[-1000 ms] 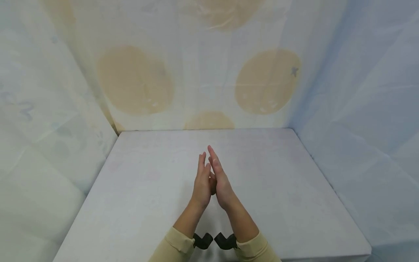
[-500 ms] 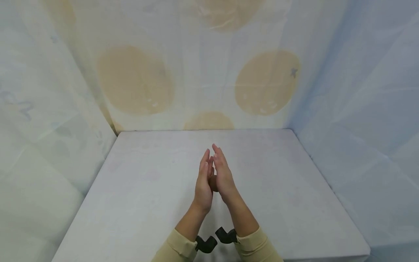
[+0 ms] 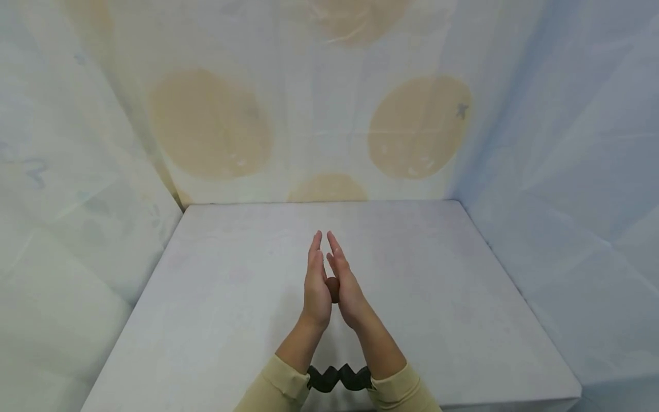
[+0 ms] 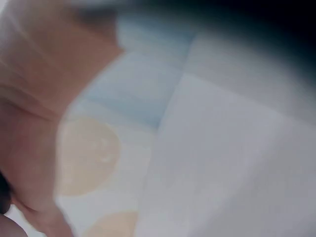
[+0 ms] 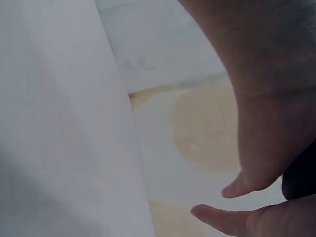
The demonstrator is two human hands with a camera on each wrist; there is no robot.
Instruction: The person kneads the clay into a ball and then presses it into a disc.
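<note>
Head view first: we see our left hand (image 3: 315, 286) and right hand (image 3: 346, 286) raised palm to palm above the middle of the surface (image 3: 437, 320), nearer its front edge than the back, with a small brown ball (image 3: 332, 289) pressed between the palms. Our fingers are straight and the tips stand slightly apart, so the ball is kept there by flat pressure from both sides, not by any curl of the fingers; we judge this lets it roll between the palms. Two dark wrist mounts (image 3: 337, 379) touch below the cuffs. Left wrist view is badly blurred; we make out only a palm at the left edge and the spotted backdrop (image 4: 86, 155). Right wrist view shows the right palm close up, fingertips of the other hand below, and a dark sliver of the ball (image 5: 300, 173) at the right edge.
</note>
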